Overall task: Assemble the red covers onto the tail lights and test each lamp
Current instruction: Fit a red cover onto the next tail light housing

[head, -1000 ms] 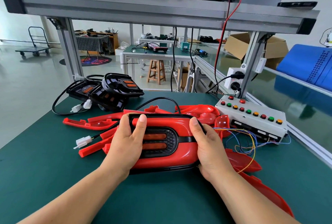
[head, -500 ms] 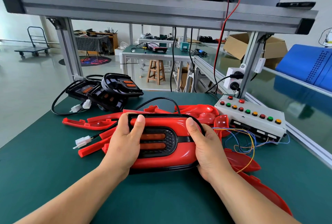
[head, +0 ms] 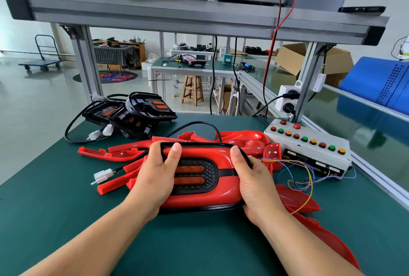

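Lamp (head: 199,178) lies lens-up, long axis running hand to hand. Left hand (head: 155,178) and right hand (head: 254,182) grasp its ends, thumbs on cover (head: 223,158).

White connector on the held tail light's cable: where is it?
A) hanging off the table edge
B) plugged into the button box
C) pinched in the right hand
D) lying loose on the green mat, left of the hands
D: the white connector lies unplugged on the mat left of the left hand; the right hand grips only the tail light.
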A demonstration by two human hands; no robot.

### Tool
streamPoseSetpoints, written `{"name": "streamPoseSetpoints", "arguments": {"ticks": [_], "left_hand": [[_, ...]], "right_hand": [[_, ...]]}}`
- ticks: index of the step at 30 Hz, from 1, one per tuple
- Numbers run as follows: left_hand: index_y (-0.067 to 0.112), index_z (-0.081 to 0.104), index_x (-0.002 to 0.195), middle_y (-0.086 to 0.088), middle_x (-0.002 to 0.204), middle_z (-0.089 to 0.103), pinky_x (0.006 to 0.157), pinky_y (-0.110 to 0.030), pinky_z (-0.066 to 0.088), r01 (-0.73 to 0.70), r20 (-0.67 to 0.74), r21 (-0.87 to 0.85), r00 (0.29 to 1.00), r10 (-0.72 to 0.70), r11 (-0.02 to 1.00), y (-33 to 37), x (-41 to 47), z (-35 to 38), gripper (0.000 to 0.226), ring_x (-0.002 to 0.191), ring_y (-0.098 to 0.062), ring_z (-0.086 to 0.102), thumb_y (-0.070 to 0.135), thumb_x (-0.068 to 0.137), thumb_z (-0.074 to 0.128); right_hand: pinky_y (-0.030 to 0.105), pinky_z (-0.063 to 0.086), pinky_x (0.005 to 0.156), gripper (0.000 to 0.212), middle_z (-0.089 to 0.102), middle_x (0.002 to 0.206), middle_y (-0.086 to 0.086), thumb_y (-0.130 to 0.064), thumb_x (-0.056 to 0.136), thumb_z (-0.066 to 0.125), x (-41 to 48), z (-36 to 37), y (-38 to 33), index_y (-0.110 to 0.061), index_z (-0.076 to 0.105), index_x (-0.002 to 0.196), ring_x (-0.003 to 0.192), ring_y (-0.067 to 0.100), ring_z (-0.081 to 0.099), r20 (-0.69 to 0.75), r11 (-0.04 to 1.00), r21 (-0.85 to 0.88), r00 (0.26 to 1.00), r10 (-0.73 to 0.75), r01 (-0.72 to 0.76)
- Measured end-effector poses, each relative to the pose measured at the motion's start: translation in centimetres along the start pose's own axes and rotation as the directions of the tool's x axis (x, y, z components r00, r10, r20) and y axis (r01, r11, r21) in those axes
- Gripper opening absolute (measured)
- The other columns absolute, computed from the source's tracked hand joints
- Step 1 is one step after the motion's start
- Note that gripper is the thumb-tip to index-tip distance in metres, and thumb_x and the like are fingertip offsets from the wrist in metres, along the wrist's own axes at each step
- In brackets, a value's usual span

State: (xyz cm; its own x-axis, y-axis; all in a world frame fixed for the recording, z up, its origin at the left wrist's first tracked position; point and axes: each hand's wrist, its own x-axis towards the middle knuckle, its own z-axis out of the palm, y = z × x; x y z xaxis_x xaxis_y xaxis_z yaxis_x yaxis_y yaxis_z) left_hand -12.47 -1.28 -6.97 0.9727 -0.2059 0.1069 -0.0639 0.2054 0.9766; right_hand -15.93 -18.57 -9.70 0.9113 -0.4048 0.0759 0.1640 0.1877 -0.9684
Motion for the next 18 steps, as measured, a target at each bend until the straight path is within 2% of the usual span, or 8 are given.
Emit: {"name": "streamPoseSetpoints", "arguments": {"ticks": [2,4,6,8,10,13,15,18], "left_hand": [[0.022,0.046,0.11,-0.015,0.094,0.075,0.064,-0.047,0.059,0.052,0.04,0.019,0.998,-0.053,0.998,0.1,0.2,-0.3,0.03,0.082,-0.038,0.072,0.049,0.099,0.041],[0.032,0.052,0.114,-0.006,0.106,0.073,0.084,-0.048,0.056,0.075,0.029,0.052,0.997,-0.076,0.996,-0.3,0.5,-1.0,0.043,0.098,-0.03,0.07,0.065,0.093,0.035],[0.049,0.057,0.106,0.023,0.106,0.069,0.093,-0.028,0.045,-0.007,-0.027,0.191,1.0,0.013,0.982,-0.5,0.3,-1.4,0.049,0.106,0.005,0.06,0.08,0.079,0.029],[0.049,0.06,0.099,0.037,0.092,0.065,0.079,-0.011,0.039,-0.057,-0.051,0.293,0.996,0.075,0.954,-0.3,-0.2,-1.0,0.052,0.087,0.025,0.055,0.08,0.073,0.027],[0.031,0.061,0.101,0.021,0.089,0.073,0.07,-0.014,0.051,-0.091,-0.035,0.287,0.994,0.105,0.953,-0.7,-0.1,-0.5,0.057,0.08,0.007,0.067,0.073,0.079,0.029],[0.015,0.055,0.097,-0.006,0.09,0.074,0.079,-0.043,0.056,-0.141,-0.065,0.346,0.983,0.174,0.928,-0.9,0.0,-0.4,0.066,0.086,-0.025,0.07,0.072,0.081,0.027],[0.012,0.05,0.087,-0.008,0.081,0.067,0.075,-0.041,0.051,-0.168,-0.121,0.492,0.958,0.259,0.854,-1.4,0.2,-0.7,0.07,0.08,-0.027,0.062,0.076,0.077,0.022],[0.019,0.045,0.081,0.003,0.072,0.058,0.058,-0.023,0.036,-0.167,-0.128,0.625,0.942,0.311,0.762,-1.6,0.2,-0.6,0.061,0.068,-0.009,0.053,0.073,0.076,0.017]], "right_hand": [[0.061,0.054,0.086,0.072,0.073,0.102,0.019,-0.068,0.06,0.075,0.1,-0.1,-0.2,-0.008,0.069,0.101,0.1,0.04,0.068,-0.005,1.0,-0.013,1.0,0.017,-0.017],[0.059,0.057,0.08,0.067,0.074,0.098,0.019,-0.069,0.06,0.073,0.2,-0.2,-0.5,-0.01,0.07,0.092,0.092,0.039,0.071,-0.017,0.999,0.003,0.999,0.042,-0.042],[0.056,0.059,0.073,0.067,0.071,0.094,0.025,-0.072,0.059,0.07,0.2,-0.1,-0.7,-0.01,0.067,0.084,0.081,0.035,0.071,-0.038,0.997,0.044,0.998,0.06,-0.058],[0.065,0.055,0.078,0.077,0.061,0.105,0.038,-0.079,0.059,0.064,0.2,0.0,-0.9,-0.007,0.064,0.088,0.086,0.04,0.069,-0.072,0.995,0.063,0.994,0.078,-0.073],[0.065,0.053,0.083,0.082,0.064,0.111,0.03,-0.087,0.057,0.057,0.0,0.2,-1.1,-0.013,0.07,0.089,0.1,0.043,0.067,-0.082,0.996,0.061,0.994,0.073,-0.068],[0.059,0.052,0.092,0.101,0.066,0.108,0.024,-0.1,0.052,0.045,-0.2,0.4,-0.9,-0.009,0.065,0.093,0.104,0.044,0.063,-0.113,0.992,-0.123,0.993,-0.031,0.017],[0.057,0.051,0.091,0.099,0.068,0.096,0.021,-0.101,0.051,0.042,-0.3,0.4,-0.7,-0.01,0.062,0.084,0.096,0.04,0.064,-0.142,0.973,-0.221,0.984,-0.103,0.069],[0.056,0.051,0.087,0.088,0.063,0.073,0.009,-0.099,0.052,0.042,-0.3,0.5,-0.7,-0.014,0.057,0.07,0.077,0.029,0.061,-0.176,0.959,-0.267,0.974,-0.145,0.094]]}}
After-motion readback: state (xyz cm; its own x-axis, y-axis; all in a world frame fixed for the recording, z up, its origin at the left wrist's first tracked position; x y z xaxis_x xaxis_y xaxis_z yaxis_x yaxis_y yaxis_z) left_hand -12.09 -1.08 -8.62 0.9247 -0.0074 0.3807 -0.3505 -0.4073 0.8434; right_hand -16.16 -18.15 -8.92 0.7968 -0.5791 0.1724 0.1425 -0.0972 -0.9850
